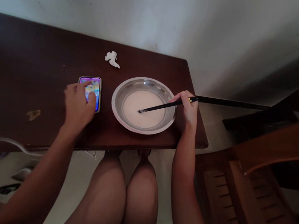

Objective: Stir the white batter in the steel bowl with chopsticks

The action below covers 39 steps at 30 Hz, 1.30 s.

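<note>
A wide metal bowl [116,109] stands near the right end of the dark table, with a pale, milky liquid [142,103] in it. My right hand [187,106] is closed around black chopsticks [161,107] at the bowl's right side. They slant down to the left, and their whitened tips are at the liquid's surface. To the left of the bowl lies a smartphone [95,95] with its screen lit. My left hand [79,104] is over the phone, fingers apart, with the thumb and a fingertip at the screen; I cannot tell how firmly they touch.
Crumpled white tissue [112,58] lies behind the phone and bowl. On the left of the table [48,62] is a small brownish scrap [33,114]. A white cable [5,140] runs along the front edge. A wooden chair [253,199] stands at right, and a wall rises behind.
</note>
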{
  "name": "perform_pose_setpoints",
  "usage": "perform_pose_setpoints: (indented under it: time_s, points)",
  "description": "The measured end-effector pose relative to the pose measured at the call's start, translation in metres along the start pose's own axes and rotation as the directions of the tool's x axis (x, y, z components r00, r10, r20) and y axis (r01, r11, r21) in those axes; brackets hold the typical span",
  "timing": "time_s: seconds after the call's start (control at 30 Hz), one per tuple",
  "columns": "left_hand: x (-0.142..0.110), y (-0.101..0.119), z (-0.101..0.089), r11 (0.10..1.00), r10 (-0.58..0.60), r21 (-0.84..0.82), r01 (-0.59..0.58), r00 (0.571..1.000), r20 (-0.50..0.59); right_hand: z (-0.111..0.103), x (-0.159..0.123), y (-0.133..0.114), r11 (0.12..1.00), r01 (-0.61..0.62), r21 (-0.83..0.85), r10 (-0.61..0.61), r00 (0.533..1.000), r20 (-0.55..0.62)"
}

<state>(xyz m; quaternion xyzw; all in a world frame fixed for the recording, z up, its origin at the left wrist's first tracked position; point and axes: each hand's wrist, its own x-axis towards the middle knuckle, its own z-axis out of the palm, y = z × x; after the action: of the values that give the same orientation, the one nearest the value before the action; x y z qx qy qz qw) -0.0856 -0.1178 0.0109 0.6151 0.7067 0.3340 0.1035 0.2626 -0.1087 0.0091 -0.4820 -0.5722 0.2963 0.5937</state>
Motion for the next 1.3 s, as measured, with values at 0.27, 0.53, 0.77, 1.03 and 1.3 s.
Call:
perform_pose_setpoints:
  time_s: [0.27,0.53,0.77,1.03,1.3]
  points:
    - [0.025,0.035,0.054,0.447,-0.188,-0.806,0.389,0.921,0.340,0.002,0.002,-0.002,0.999,0.025,0.021,-0.023,0.996,-0.084]
    - [0.056,0.050,0.058,0.303,-0.008,-0.723,0.621,0.760,0.650,-0.002,0.003,0.006,0.997,0.043,0.071,-0.033,0.990,-0.139]
    - [0.071,0.059,0.080,0.189,0.085,-0.673,0.715,0.670,0.737,0.000,0.003,0.007,0.999,0.036,0.037,-0.036,0.999,-0.018]
    - [0.078,0.055,0.083,0.222,-0.015,-0.589,0.777,0.607,0.795,0.001,0.001,0.003,0.999,-0.016,0.040,0.015,1.000,0.015]
    - [0.083,0.051,0.090,0.275,-0.014,-0.604,0.748,0.632,0.775,-0.001,0.002,0.008,0.999,0.030,0.038,-0.024,0.990,-0.141]
